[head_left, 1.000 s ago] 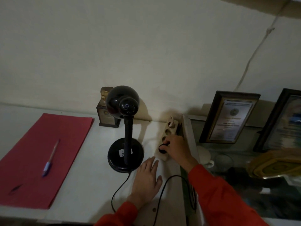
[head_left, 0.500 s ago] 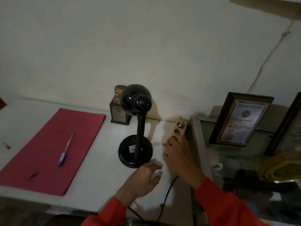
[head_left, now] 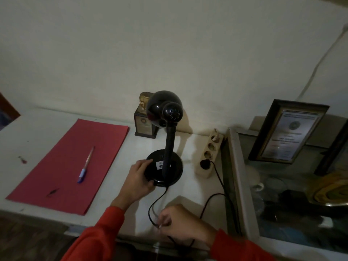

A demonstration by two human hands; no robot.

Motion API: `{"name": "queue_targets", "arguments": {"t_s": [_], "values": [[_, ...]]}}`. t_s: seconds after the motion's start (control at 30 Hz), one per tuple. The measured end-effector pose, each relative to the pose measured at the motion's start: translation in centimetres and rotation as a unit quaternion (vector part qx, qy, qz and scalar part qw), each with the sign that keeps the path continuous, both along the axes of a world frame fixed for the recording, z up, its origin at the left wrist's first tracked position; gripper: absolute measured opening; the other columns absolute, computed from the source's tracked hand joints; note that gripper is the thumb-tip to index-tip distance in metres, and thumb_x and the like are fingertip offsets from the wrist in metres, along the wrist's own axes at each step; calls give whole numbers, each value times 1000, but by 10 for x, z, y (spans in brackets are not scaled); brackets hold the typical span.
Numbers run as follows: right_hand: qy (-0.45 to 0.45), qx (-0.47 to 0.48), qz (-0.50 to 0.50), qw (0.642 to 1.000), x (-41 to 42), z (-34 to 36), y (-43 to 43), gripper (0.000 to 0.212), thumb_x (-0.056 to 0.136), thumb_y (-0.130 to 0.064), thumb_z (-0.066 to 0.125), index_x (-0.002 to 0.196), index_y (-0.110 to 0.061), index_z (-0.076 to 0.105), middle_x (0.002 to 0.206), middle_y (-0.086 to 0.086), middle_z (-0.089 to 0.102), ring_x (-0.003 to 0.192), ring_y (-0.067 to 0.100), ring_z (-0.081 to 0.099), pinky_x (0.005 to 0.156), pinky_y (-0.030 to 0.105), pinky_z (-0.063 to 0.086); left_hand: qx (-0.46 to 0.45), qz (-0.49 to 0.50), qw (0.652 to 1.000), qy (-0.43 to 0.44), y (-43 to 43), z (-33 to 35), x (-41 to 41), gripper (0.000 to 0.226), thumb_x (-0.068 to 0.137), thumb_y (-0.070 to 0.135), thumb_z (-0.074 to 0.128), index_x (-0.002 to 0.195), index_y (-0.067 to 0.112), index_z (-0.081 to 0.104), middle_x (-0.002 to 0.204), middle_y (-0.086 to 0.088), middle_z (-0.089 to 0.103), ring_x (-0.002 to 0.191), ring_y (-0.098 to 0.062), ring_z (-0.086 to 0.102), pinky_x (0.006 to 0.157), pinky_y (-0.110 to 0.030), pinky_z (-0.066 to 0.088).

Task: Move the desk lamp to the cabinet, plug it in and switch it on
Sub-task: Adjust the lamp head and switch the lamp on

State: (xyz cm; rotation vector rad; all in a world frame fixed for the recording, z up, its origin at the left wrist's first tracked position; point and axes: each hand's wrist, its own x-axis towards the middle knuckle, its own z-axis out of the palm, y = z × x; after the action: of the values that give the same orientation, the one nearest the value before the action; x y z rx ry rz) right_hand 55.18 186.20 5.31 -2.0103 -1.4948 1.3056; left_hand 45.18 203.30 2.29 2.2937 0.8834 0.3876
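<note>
The lamp [head_left: 164,147] stands upright on the white cabinet top [head_left: 116,213], near its right edge and short of the back wall. Its plug [head_left: 204,164] sits in the nearest socket of the power strip [head_left: 208,155] just right of the base, so moving and plugging in look done. No glow comes from the shade, so switching on seems left. The left hand [head_left: 140,180] curls around the base's left rim, fingers on top. The right hand [head_left: 180,222], near the front edge, pinches the cord [head_left: 157,201], perhaps at an inline switch; that part is too dim to tell.
</note>
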Motion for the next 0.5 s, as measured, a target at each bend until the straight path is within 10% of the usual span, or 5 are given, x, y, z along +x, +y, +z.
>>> {"name": "queue_targets", "arguments": {"t_s": [0.5], "values": [[-185,146,-192,953,106,58,36,13,86,-21,60,88,-13,70,87,6,71,75,14,62,68,27,50,106,-24,991,81,-11,-15,9,57,82,49,37,136,30,44,150,-9,36,134,-38,34,106,-51,30]]}}
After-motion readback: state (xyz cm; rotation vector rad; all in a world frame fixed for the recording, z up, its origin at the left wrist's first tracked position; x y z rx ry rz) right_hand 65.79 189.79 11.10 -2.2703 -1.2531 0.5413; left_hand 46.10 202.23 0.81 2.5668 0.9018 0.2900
